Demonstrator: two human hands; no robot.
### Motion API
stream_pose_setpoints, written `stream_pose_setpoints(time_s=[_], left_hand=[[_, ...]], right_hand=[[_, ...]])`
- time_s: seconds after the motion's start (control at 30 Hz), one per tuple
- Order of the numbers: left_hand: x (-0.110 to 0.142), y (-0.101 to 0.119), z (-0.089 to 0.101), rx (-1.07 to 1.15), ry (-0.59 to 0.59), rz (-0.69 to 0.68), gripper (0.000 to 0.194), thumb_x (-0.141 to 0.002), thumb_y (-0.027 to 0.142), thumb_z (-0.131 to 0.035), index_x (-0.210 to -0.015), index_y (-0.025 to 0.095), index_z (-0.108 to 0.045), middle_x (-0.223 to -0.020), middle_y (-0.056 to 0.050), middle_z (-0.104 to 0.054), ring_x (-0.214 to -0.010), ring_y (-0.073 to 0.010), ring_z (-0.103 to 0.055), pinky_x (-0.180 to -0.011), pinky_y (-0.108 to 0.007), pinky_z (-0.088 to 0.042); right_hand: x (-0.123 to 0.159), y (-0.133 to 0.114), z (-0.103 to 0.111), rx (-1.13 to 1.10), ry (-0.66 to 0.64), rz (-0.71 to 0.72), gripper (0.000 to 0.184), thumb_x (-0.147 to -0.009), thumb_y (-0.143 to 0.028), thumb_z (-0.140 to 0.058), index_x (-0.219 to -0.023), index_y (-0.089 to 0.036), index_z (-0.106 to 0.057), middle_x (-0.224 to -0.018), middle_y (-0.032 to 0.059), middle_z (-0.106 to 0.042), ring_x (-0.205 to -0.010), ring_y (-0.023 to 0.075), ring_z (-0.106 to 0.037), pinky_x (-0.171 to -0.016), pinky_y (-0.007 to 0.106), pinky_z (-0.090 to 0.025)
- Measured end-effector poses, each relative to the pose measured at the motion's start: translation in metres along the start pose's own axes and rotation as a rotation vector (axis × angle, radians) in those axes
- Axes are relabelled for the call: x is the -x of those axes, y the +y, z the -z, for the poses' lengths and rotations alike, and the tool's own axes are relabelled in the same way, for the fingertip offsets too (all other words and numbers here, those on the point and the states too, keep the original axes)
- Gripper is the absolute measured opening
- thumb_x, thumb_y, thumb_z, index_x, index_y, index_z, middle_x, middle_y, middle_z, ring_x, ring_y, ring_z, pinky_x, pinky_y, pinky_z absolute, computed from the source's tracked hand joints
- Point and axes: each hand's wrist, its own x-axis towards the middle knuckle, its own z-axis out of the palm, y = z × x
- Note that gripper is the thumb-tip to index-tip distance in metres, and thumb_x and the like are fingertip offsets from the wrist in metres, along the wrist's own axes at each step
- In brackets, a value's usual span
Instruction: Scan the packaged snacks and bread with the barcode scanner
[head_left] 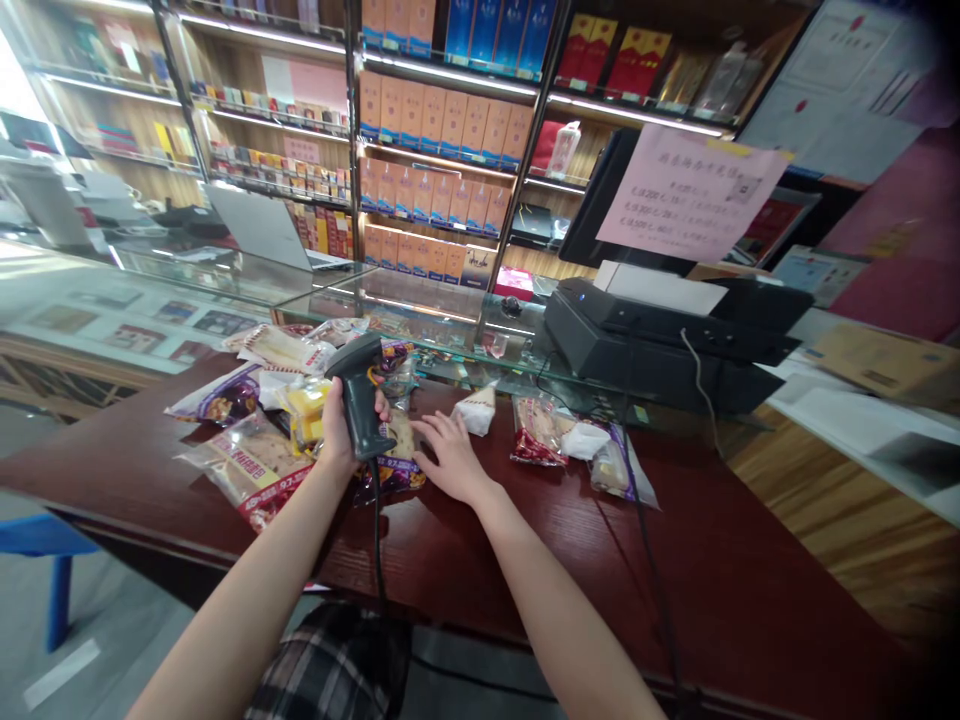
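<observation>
The left grip (339, 425) is clamped round a scanner (363, 402); the right grip (454, 455) lies with fingers apart at a bread pack (403, 437) on the counter (442, 540). Steadying the pack flat should help. A cable (376, 520) crosses the near edge; bare surface lies rightward.

Dark-red table (457, 570), bagged breads (259, 455), white packet (475, 412)
</observation>
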Motion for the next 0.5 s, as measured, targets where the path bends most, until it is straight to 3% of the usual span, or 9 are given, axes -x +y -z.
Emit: stream_pose_setpoints(time_s=[0.13,0.3,0.37,0.5], left_hand=[[0.0,0.001,0.001,0.026,0.021,0.0,0.055,-0.088,0.064,-0.044,-0.094,0.012,-0.063,-0.058,-0.001,-0.051,-0.051,-0.0125,-0.052,-0.051,-0.022,-0.048],[-0.001,0.003,-0.001,0.04,0.035,0.009,0.055,-0.089,0.064,-0.042,-0.091,0.012,-0.063,-0.057,-0.001,-0.05,-0.05,-0.0127,-0.052,-0.05,-0.023,-0.048],[0.0,0.004,-0.002,0.036,0.041,0.01,0.056,-0.089,0.064,-0.041,-0.09,0.012,-0.063,-0.056,-0.001,-0.05,-0.05,-0.0128,-0.052,-0.049,-0.023,-0.048],[0.0,0.005,-0.003,0.034,0.047,0.027,0.057,-0.09,0.063,-0.039,-0.09,0.012,-0.064,-0.056,-0.001,-0.049,-0.05,-0.0126,-0.051,-0.047,-0.021,-0.046]], right_hand=[[0.002,-0.004,-0.006,-0.182,-0.111,0.096,0.049,-0.095,-0.036,-0.05,-0.143,-0.026,-0.048,-0.152,0.0087,-0.04,-0.14,0.0216,-0.04,-0.118,0.042,-0.029],[0.004,-0.006,-0.005,-0.178,-0.236,0.08,0.101,-0.071,-0.053,-0.078,-0.155,-0.028,-0.026,-0.163,0.0118,-0.018,-0.148,0.0306,-0.027,-0.117,0.045,-0.032],[0.003,-0.004,-0.003,-0.123,-0.236,0.045,0.1,-0.072,-0.051,-0.078,-0.155,-0.029,-0.026,-0.163,0.0123,-0.018,-0.145,0.0331,-0.032,-0.114,0.047,-0.035],[-0.001,0.009,-0.001,-0.071,-0.166,-0.006,0.079,-0.082,-0.044,-0.07,-0.151,-0.025,-0.036,-0.161,0.0126,-0.027,-0.138,0.033,-0.044,-0.112,0.049,-0.038]])
